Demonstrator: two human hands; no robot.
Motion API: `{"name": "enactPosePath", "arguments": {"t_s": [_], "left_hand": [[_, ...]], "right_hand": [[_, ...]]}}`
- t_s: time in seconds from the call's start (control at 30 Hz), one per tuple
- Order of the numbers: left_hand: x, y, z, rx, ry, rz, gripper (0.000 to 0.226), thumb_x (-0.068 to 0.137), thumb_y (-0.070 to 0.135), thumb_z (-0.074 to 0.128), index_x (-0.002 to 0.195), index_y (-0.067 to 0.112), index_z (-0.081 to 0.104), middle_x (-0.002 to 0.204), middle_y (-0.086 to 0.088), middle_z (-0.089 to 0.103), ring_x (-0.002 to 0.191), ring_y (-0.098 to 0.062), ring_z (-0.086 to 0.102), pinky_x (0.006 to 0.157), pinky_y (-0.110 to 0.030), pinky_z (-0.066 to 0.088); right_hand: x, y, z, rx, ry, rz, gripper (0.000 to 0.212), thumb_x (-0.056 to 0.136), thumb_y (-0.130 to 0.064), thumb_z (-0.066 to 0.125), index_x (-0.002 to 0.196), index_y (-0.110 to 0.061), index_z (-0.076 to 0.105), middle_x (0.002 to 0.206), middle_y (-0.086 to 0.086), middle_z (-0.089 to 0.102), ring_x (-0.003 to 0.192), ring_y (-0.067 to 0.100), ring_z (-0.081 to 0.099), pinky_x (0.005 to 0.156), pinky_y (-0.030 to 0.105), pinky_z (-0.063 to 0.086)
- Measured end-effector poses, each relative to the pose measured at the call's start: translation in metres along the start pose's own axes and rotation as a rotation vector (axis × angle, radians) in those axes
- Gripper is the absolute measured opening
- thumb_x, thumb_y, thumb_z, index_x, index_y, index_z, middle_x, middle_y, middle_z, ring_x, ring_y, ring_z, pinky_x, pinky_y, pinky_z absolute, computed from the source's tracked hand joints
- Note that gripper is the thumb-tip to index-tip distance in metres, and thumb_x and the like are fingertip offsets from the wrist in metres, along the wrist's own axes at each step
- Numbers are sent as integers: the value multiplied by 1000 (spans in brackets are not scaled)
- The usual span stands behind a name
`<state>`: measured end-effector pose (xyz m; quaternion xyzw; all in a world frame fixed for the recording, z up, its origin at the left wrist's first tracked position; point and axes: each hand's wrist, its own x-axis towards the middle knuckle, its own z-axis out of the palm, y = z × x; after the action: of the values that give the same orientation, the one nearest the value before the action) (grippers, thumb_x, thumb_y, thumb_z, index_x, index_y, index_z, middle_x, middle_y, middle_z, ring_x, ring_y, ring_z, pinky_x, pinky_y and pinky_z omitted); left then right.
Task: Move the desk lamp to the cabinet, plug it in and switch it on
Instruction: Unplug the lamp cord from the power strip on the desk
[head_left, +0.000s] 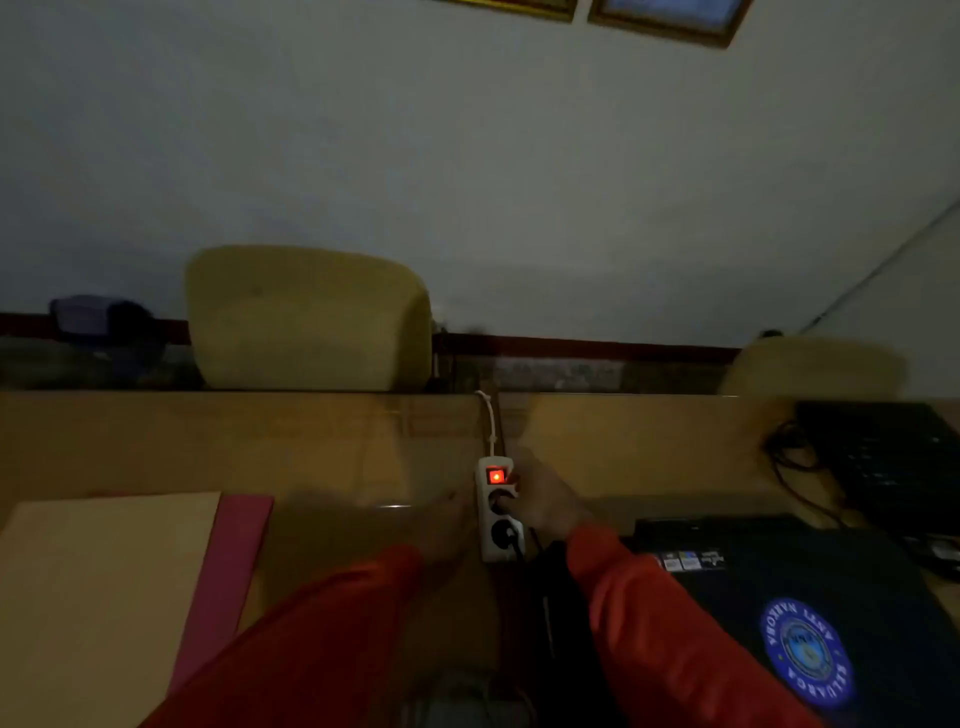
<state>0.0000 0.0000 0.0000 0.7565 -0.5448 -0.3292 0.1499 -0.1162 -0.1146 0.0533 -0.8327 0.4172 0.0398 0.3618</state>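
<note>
Head view is showing us a dim desk (337, 447), and we are reading it from the left. Lying at the near left edge is a tan envelope (98, 587) over a pink folder (234, 561). Beyond the desk a yellow chair (306, 317) is standing against the wall. Our left hand (441, 525), coming out of a red sleeve (311, 639), is resting flat on the desk with fingers stretched toward the power strip (497, 509), just beside its left edge; it is blurred, and it is gripping nothing that we can see. The strip is lying lengthwise at the middle, its red switch (496, 475) glowing and a white cord (488, 415) running off the far edge. Our right hand (540, 501) is reaching onto the strip's right side at the middle socket, fingers curled there, but we cannot tell whether they are pinching a plug (503, 501). A dark plug is sitting in the nearest socket. Further right a closed laptop (810, 613) with a blue round sticker (808, 654) is lying near us, and an open laptop (893, 457) beyond it. We are not making out the lamp itself.
</note>
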Motion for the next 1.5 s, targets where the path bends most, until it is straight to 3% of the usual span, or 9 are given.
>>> {"name": "enactPosePath", "arguments": {"t_s": [0.23,0.67,0.73,0.83,1.03,1.23,1.37,1.43,1.5], "left_hand": [[11,-1,5,-52,15,-64,54,94,26,46,141,9,26,141,-19,43,123,-34,46,105,-44,38],[19,-6,4,-73,63,-71,60,87,36,54,139,16,32,133,-18,51,117,-34,52,98,-46,45],[21,-6,5,-102,55,-75,61,87,35,56,139,15,33,133,-18,52,118,-34,52,98,-45,44],[22,-6,6,-115,48,-76,62,86,34,57,140,13,32,136,-19,50,120,-34,51,100,-44,43],[16,3,-13,-11,-78,-43,56,92,30,53,141,14,32,149,-13,37,134,-29,38,111,-38,28],[-22,38,-74,50,-6,-43,48,95,27,47,138,9,36,144,-17,43,130,-30,42,102,-32,29],[-66,67,-110,14,96,-7,50,94,27,49,140,12,34,144,-14,45,126,-27,46,99,-28,36],[-90,82,-123,-36,158,8,52,91,24,54,139,13,36,140,-14,49,118,-22,51,87,-10,36],[-114,97,-131,-44,217,28,52,89,23,57,137,14,40,133,-14,55,111,-21,55,77,-10,35]], "right_hand": [[18,-7,7,-471,-103,18,37,87,-22,65,118,-3,62,124,15,63,113,28,61,95,34,49],[17,-14,5,-490,-232,-143,34,102,-16,35,128,-2,52,129,17,57,117,29,56,97,35,47],[17,-16,2,-493,-226,-164,29,102,-18,37,121,-7,55,120,11,59,110,23,58,86,30,47],[17,-22,-11,-477,-229,-105,27,98,-10,44,122,-5,53,125,20,57,112,32,58,93,37,50],[-6,-31,-34,-60,61,-11,25,85,-11,66,108,-1,66,103,19,70,91,28,67,66,27,48],[-54,-46,-55,640,-31,155,23,96,-6,52,117,3,59,81,8,66,43,1,65,43,16,52],[-102,-63,-70,852,-86,38,17,99,-15,49,106,-7,62,83,4,69,52,4,68,48,18,53],[-124,-70,-77,911,-74,-13,16,99,-18,49,103,-10,62,84,3,71,55,7,69,48,19,53],[-143,-77,-84,955,-68,-55,15,99,-18,49,101,-12,62,82,2,73,57,11,68,49,22,53]]}}
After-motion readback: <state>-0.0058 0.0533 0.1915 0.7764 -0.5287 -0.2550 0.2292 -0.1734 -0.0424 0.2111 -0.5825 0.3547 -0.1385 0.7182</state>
